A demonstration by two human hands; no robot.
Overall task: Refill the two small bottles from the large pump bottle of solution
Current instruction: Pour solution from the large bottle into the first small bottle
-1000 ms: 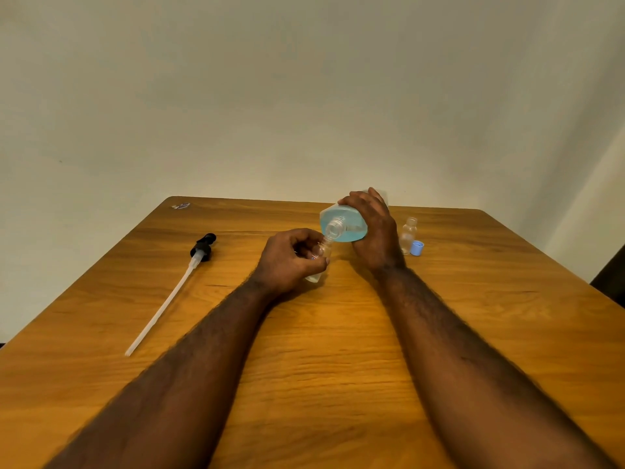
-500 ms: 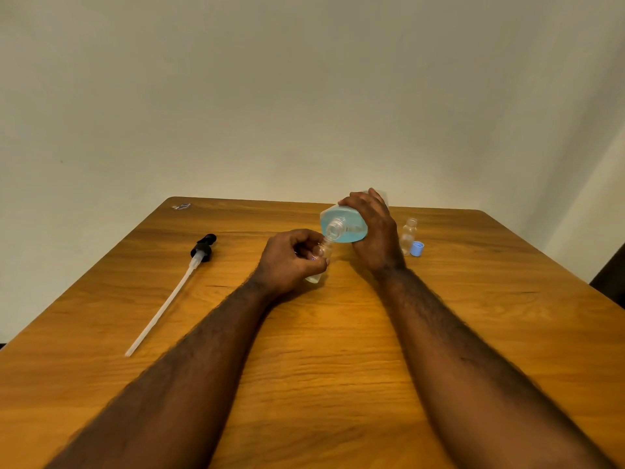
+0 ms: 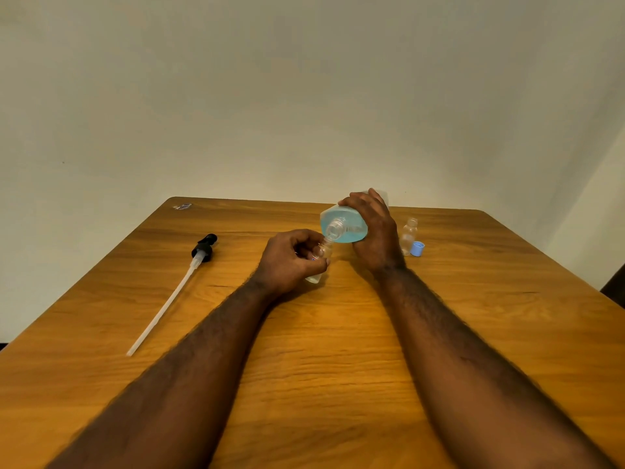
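Left hand (image 3: 291, 262) gripped a small bottle (image 3: 321, 255); right hand (image 3: 375, 231) gripped the big bottle (image 3: 345, 226), tipped over it.
The big bottle's open neck sat at the small bottle's mouth, with blue liquid lying toward the neck. Just right of the right hand, a second bottle (image 3: 408, 235) stood uncapped on the surface (image 3: 338, 333), with a blue cap (image 3: 417, 248) beside it. The pump (image 3: 203, 248) lay well left.

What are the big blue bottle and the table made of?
Large bottle: probably clear plastic, slightly frosted; the blue liquid shows through its wall. Table: wood or a wood-look laminate, smooth and faintly glossy; grain lines run across it.
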